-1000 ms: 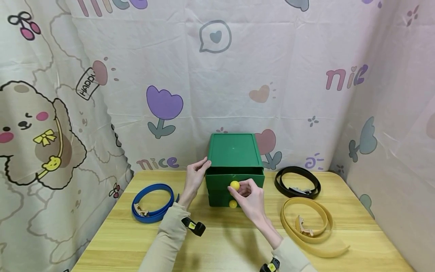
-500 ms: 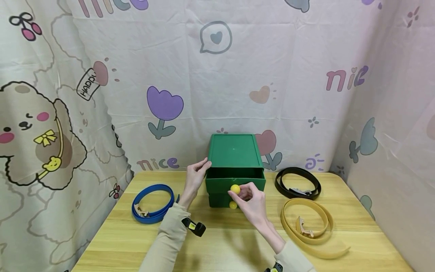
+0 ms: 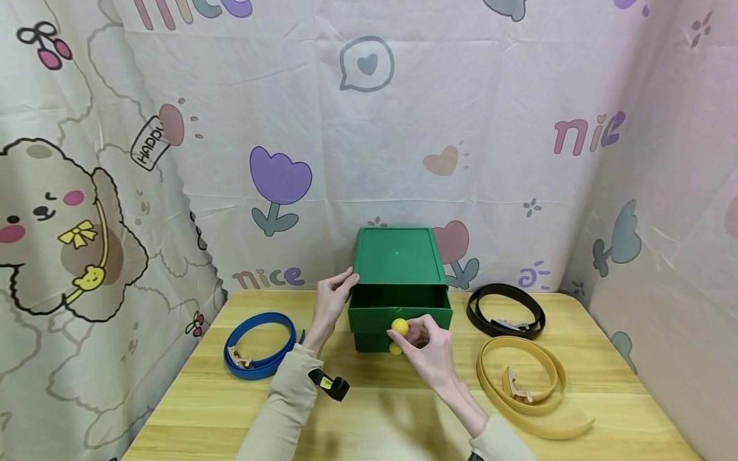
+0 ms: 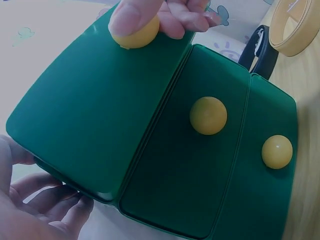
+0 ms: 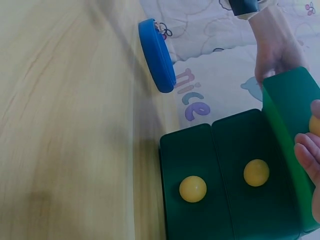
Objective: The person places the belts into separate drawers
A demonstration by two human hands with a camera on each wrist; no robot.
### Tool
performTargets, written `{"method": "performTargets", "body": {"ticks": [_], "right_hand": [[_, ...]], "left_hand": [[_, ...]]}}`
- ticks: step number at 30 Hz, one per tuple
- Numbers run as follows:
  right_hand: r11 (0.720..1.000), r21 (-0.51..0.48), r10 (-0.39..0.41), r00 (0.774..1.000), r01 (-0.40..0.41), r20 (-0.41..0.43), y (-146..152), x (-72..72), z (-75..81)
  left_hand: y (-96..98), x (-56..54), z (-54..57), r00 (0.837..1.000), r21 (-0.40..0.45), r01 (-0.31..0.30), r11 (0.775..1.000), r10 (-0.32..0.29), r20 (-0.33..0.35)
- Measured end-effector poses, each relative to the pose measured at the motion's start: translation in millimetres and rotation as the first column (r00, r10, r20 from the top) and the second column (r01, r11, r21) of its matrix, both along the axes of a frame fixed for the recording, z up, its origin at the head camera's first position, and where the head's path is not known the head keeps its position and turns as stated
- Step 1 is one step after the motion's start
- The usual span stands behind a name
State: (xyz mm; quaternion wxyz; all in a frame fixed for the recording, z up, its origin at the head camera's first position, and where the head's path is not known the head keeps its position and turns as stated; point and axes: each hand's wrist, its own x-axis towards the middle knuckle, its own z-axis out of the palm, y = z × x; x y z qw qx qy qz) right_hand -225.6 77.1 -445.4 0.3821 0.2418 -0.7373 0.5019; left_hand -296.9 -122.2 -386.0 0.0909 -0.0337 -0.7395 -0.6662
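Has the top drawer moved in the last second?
Yes; the top drawer has slid farther out from under the cabinet's green top, toward the camera.

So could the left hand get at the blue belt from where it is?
Likely yes: the blue belt lies to the left of the left hand with nothing visibly blocking it, though that hand touches the green drawer unit.
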Motion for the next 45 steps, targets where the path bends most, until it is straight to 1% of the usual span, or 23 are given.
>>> {"method": "performTargets", "body": {"ticks": [3, 8, 14, 21, 23, 29, 37, 45], "right_hand": [[1.0, 0.005, 0.029, 1.0, -0.029, -0.006, 2.8, -1.8, -3.9], [0.998, 0.018, 0.06, 0.998, -0.06, -0.001, 5.6, -0.5, -3.9], [0.997, 0.038, 0.07, 0.997, -0.068, -0.037, 7.1, 0.8, -4.8], [0.994, 0.043, 0.101, 0.989, -0.097, -0.109, 7.6, 2.3, -7.2], [0.994, 0.045, 0.101, 0.988, -0.097, -0.112, 7.4, 3.5, -6.5], [0.994, 0.057, 0.093, 0.992, -0.088, -0.085, 8.9, 7.8, -5.8], [0.992, 0.064, 0.115, 0.987, -0.108, -0.112, 11.0, 9.8, -7.6], [0.992, 0.068, 0.113, 0.985, -0.105, -0.13, 11.9, 13.7, -8.6]], "left_hand": [[-0.2, 0.1, -0.1, 1.0, 0.008, 0.006, 1.0, -0.006, 0.0], [-0.4, -0.7, -0.7, 1.0, 0.023, 0.016, 1.0, -0.016, -0.015], [-0.7, -2.1, 0.3, 1.0, 0.027, 0.005, 1.0, -0.005, -0.009], [-0.5, -0.8, 1.5, 1.0, 0.027, 0.007, 1.0, -0.007, -0.001], [-0.3, -0.5, 1.5, 1.0, 0.024, 0.008, 1.0, -0.008, 0.001], [0.0, 0.0, 1.9, 1.0, 0.021, 0.007, 1.0, -0.007, 0.002], [-0.2, 0.1, 0.6, 1.0, 0.023, 0.013, 1.0, -0.013, -0.013], [-0.3, 0.5, 0.1, 1.0, 0.013, 0.004, 1.0, -0.004, -0.014]]}}
